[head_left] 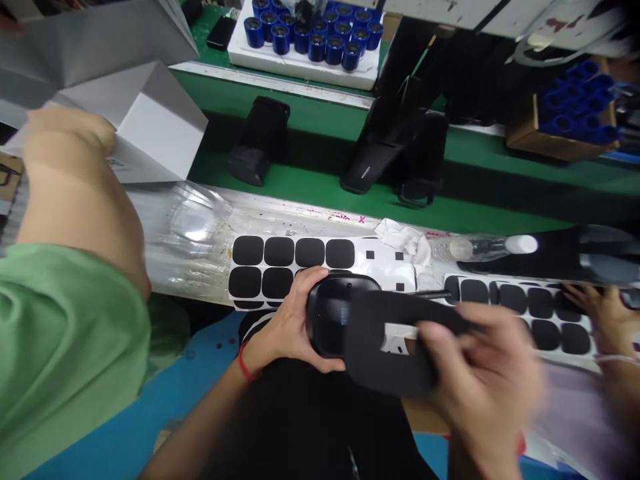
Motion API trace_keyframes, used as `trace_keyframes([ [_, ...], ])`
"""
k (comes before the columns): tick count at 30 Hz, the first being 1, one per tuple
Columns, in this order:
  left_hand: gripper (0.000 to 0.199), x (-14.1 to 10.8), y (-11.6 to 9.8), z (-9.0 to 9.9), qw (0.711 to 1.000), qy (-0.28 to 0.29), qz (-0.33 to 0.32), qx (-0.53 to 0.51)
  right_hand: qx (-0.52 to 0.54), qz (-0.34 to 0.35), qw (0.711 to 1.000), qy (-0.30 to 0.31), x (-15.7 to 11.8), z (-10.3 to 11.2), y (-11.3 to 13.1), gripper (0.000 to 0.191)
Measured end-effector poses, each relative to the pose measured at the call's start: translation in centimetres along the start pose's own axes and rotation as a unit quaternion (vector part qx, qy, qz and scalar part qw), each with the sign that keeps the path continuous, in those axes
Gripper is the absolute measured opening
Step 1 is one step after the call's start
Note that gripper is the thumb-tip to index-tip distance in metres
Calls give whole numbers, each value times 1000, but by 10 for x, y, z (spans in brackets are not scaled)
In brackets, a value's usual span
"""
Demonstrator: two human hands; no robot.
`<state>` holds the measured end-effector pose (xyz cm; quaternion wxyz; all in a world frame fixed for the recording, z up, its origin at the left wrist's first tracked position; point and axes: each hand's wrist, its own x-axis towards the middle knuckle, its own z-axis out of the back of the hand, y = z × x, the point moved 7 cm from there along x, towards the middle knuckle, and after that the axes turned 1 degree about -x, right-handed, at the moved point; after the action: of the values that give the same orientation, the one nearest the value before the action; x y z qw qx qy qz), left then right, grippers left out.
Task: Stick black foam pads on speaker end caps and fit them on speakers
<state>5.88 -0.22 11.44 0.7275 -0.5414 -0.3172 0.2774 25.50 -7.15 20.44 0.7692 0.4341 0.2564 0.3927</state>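
Observation:
My left hand is wrapped round a black device with a glossy, rounded-square end turned up toward me. Small pale marks, too fine to read, show on that end. In my right hand, blurred by motion, is a black rounded pad, pinched at its right side. The pad overlaps the right part of the device, and whether they touch I cannot tell. White shows near the pad's middle. A thin dark tool sticks out leftward by my right fingers; its grip is hidden.
Sheets of black stickers lie on the bench ahead. Black cylindrical speakers stand on the green conveyor belt. At left, a co-worker's arm reaches to a white box. Another person's hand is at right, past a clear bottle.

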Motion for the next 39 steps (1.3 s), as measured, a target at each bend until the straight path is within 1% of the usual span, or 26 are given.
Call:
trace_keyframes([
  [3, 131, 1, -4, -3, 1000, 19, -10, -1, 84, -52, 989, 107, 7, -40, -19, 30],
  [4, 132, 2, -4, -3, 1000, 23, -10, 0, 103, -72, 984, 130, 7, -49, -24, 30],
  [5, 132, 2, -4, -4, 1000, 25, -9, 1, 112, -85, 980, 138, 6, -53, -28, 32],
  [10, 135, 3, -2, -2, 1000, 17, 2, 3, 110, -108, 979, 131, 1, -49, -33, 35],
  [15, 133, 4, -5, -2, 1000, 23, 3, 7, 117, -114, 981, 108, -3, -48, -34, 35],
  [19, 132, 4, -6, -2, 1000, 19, 3, 8, 93, -98, 986, 95, -3, -50, -35, 33],
  [24, 130, 4, -5, -2, 1000, 15, -3, 2, 77, -79, 989, 97, -3, -50, -35, 32],
  [30, 129, 4, -6, -3, 1000, 16, 5, 4, 59, -41, 994, 87, 0, -48, -30, 29],
  [33, 131, 3, -6, -3, 1000, 27, 3, 5, 48, -34, 994, 90, 0, -48, -29, 29],
  [36, 136, 2, -5, -3, 998, 53, -11, -14, 49, -42, 994, 93, -2, -48, -30, 29],
  [37, 134, 1, -4, -4, 998, 58, -13, -23, 52, -47, 993, 94, -3, -49, -31, 29],
  [39, 118, 0, -2, -4, 998, 59, -9, -36, 67, -61, 992, 93, -5, -49, -33, 30],
])
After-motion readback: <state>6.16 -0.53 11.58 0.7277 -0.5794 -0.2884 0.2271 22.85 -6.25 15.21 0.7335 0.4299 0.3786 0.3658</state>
